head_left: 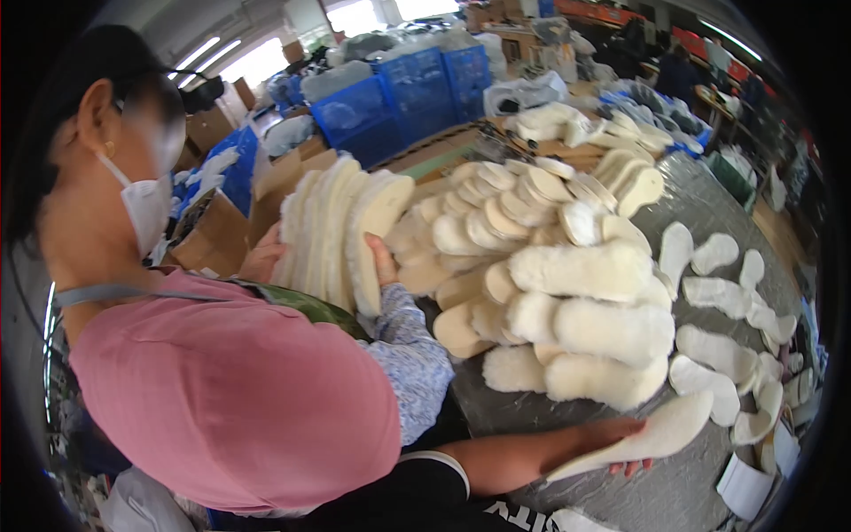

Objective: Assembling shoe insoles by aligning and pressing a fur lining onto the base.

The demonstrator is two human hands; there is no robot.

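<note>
My left hand (599,436) grips a single cream-white insole (675,427) near the front edge of the table. The thumb lies along its far edge, and the fingertips come out from under its near edge. Beyond the hand lies a large heap of fleecy insoles (612,332), some with the fluffy side up and others showing a smooth cream side. More loose insoles (716,353) lie scattered to the right. Part of another white insole (581,521) shows at the lower edge. My right hand is out of view.
Close on my left, a co-worker in a pink top (230,381) holds a stack of fleecy insoles (332,235) between both hands. The dark table (523,434) bears the heap. Behind stand blue bins (417,89) and an open cardboard box (213,235). White paper (745,488) hangs at right.
</note>
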